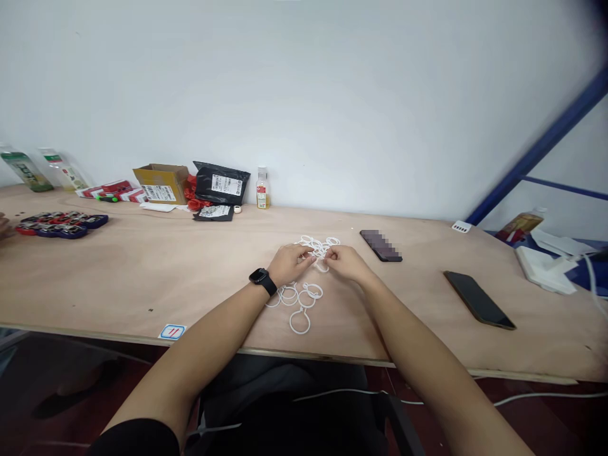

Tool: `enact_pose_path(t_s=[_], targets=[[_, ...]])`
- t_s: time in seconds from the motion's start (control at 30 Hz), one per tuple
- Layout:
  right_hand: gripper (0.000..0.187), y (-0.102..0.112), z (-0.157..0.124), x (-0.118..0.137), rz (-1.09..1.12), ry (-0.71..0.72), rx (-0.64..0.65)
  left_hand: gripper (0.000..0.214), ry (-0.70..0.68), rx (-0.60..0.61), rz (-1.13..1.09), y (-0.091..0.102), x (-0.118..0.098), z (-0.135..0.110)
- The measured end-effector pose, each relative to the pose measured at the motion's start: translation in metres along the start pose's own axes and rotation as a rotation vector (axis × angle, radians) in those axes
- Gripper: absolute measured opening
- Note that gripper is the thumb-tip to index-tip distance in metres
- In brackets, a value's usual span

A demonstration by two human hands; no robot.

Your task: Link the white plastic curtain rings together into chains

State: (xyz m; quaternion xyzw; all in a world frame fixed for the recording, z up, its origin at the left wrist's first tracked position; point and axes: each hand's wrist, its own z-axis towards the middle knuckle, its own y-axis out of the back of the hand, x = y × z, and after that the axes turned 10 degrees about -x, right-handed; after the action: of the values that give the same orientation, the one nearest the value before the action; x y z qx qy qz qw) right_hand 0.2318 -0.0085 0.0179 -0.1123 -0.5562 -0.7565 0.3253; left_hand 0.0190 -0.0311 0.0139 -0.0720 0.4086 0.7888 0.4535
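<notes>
On the wooden table a small pile of white curtain rings (332,241) lies just beyond my fingertips. My left hand (289,261), with a black watch on its wrist, has thumb and fingers pinched at the near side of this pile. Facing it, my right hand (348,261) is closed with its fingertips on a white curtain ring (322,267) that shows between the two hands. Fingers partly cover the grip on both sides. Nearer to me lie several more white rings (299,322), each with a small eyelet, some overlapping and partly behind my left wrist.
Two phones (380,246) (479,300) lie to the right. Along the wall stand a cardboard box (164,182), a black parcel bag (222,182) and a small bottle (263,189). Red and blue items (61,224) sit at left, near another person's hand (4,225).
</notes>
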Motion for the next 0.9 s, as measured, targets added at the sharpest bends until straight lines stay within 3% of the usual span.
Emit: enact_pose_path(t_s=[0.1, 0.27, 0.4, 0.53, 0.7, 0.9], targets=[[0.010, -0.011, 0.000, 0.003, 0.092, -0.046, -0.153, 0.030, -0.009, -0.003, -0.014, -0.001, 0.002, 0.000], [0.014, -0.023, -0.003, 0.008, 0.180, -0.023, -0.160, 0.018, -0.012, -0.011, -0.053, -0.003, 0.003, 0.001], [0.023, -0.019, -0.006, 0.016, 0.214, 0.107, -0.241, 0.016, 0.013, -0.059, -0.078, -0.002, 0.001, 0.002], [0.021, -0.013, -0.010, 0.022, 0.302, 0.219, -0.166, 0.016, 0.066, -0.060, -0.113, -0.001, 0.001, 0.001], [0.021, -0.012, -0.012, 0.023, 0.350, 0.202, -0.166, 0.014, 0.079, -0.040, -0.144, -0.001, 0.001, -0.001], [0.021, -0.011, -0.011, 0.024, 0.356, 0.227, -0.159, 0.014, 0.079, -0.106, -0.137, -0.002, 0.001, -0.001]])
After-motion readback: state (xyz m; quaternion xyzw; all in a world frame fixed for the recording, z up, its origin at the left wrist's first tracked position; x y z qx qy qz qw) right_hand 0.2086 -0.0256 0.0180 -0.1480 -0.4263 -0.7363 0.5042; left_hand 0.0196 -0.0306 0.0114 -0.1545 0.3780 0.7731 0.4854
